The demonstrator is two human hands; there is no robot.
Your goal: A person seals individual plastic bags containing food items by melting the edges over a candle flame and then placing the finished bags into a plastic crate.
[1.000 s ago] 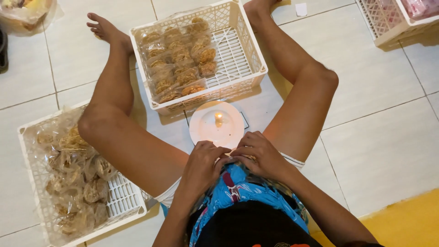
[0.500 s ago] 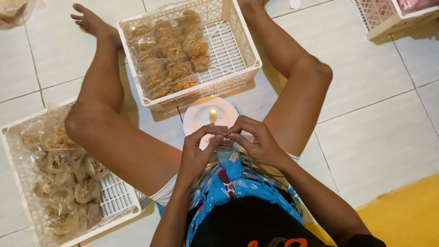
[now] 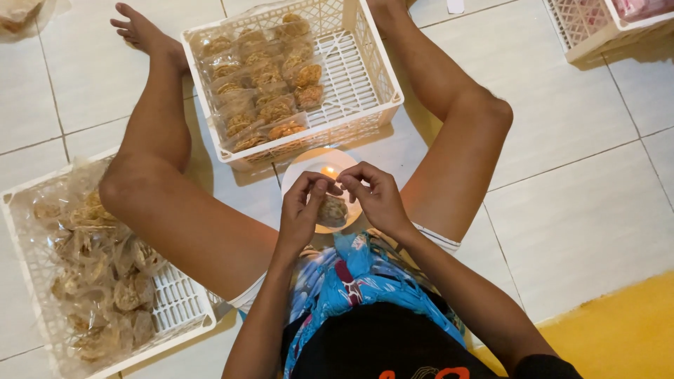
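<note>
left hand (image 3: 300, 210): fingers pinched shut on the top edge of a small clear plastic packet holding one round brown snack (image 3: 332, 210).
right hand (image 3: 379, 198): fingers closed on the same top edge, tips meeting the left's.
packet position: I see it hanging over the round white plate (image 3: 309, 163), just beside the small lit candle flame (image 3: 328, 170).
handling: I judge it light, film thin and slippery, snack brittle; hold by the empty top edge, not the body.
count, crates: three white plastic lattice crates; far one (image 3: 365, 84) with rows of filled packets, left one (image 3: 179, 316) with a loose pile, top-right one (image 3: 597, 35) mostly out of view.
count, packets: one in hand; the rest too many to count.
</note>
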